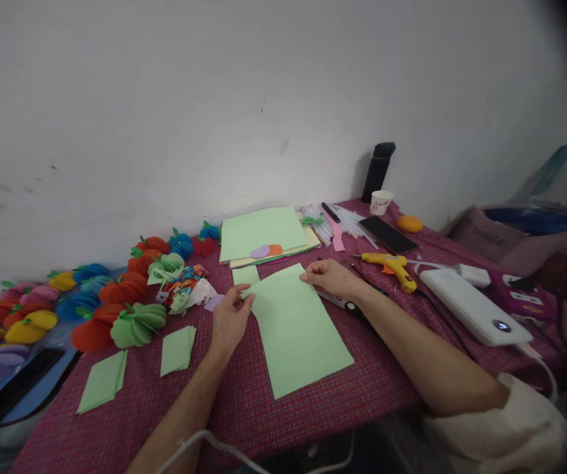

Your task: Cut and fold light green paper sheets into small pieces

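Observation:
A pale green sheet of paper [303, 336] lies in front of me, with its near edge toward the table's front. My left hand [231, 315] has thumb and forefinger closed at the sheet's far left corner. At the far right corner, my right hand [333, 279] pinches the paper's edge. Just beyond the sheet is a small green paper piece [246, 275], partly covered by it. Two small stacks of cut green paper, a nearer-left stack [103, 382] and another stack [177, 350], rest left of my left forearm. A dark object under my right wrist is mostly hidden.
Colourful paper pumpkins [137, 324] crowd the left side, next to paper scraps [184, 286]. Larger sheets [268, 230] are piled at the back. Rightward are a yellow glue gun [394, 266], phone [388, 235], paper cup [380, 202], black bottle [378, 172] and white power bank [471, 306] with cables.

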